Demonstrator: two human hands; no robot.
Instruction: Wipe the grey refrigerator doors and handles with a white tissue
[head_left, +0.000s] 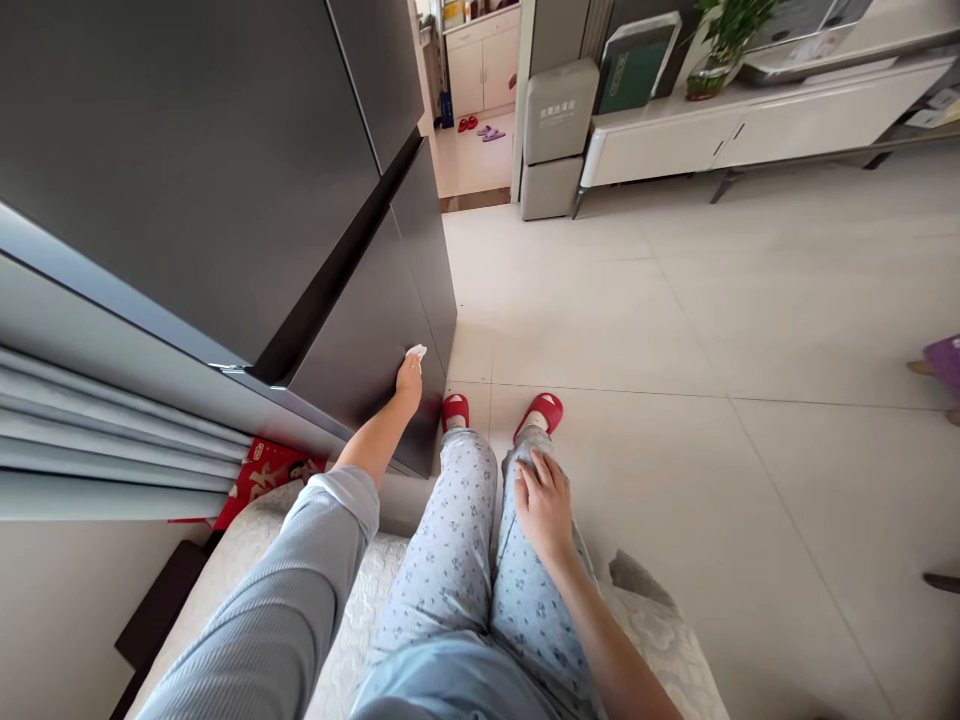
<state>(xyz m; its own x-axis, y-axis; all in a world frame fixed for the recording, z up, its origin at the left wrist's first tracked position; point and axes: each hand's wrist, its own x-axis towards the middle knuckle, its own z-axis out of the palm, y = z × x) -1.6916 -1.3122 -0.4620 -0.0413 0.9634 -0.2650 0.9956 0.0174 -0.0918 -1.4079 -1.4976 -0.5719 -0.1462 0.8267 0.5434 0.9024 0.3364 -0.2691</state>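
My left hand point(409, 382) reaches out and is closed on a small white tissue point(417, 350), which is at the lower door of a dark grey refrigerator point(360, 330). Most of the tissue is hidden by my fingers. On my right knee, over the patterned trousers point(465, 520), lies my right hand point(545, 505) with its fingers apart and nothing in it. Red slippers point(541, 412) are on my feet, flat on the tiled floor.
I sit on a light quilted seat point(352, 640). A red box point(262, 480) lies beside the refrigerator near a grey curtain point(112, 440). Ahead stand a grey bin point(559, 115) and a white TV cabinet point(667, 150) with a potted plant point(739, 30). Part of another person point(945, 362) shows at right.
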